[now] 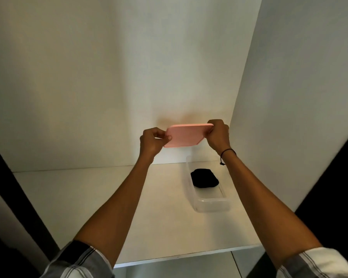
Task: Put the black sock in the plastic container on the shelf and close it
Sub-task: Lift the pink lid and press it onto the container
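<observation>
Item, lower frame: our two forearms, sleeves rolled, rising from the bottom corners toward centre.

Item, right of centre: clear plastic container (213, 205) on the white shelf (88, 207), long axis running away from us, close beside the right side panel. It stands open. The black sock (204, 178) lies bunched inside its far half, wholly below the rim as far as we can judge.

Item, centre, above the container: pink lid (187, 135), held in the air and tilted, its near edge lower. Left hand (153, 142) pinches the left corner; right hand (218, 137), with a dark cord at the wrist, pinches the right end. Both are closed on the lid.

Step in hand, by our judgement: closing. We should level the lid, turn it to match the container's long axis, lower it squarely over the rim, then press corners and edges down evenly. Watch that no sock fabric catches under the edge, and that pressing does not slide the light container.
</observation>
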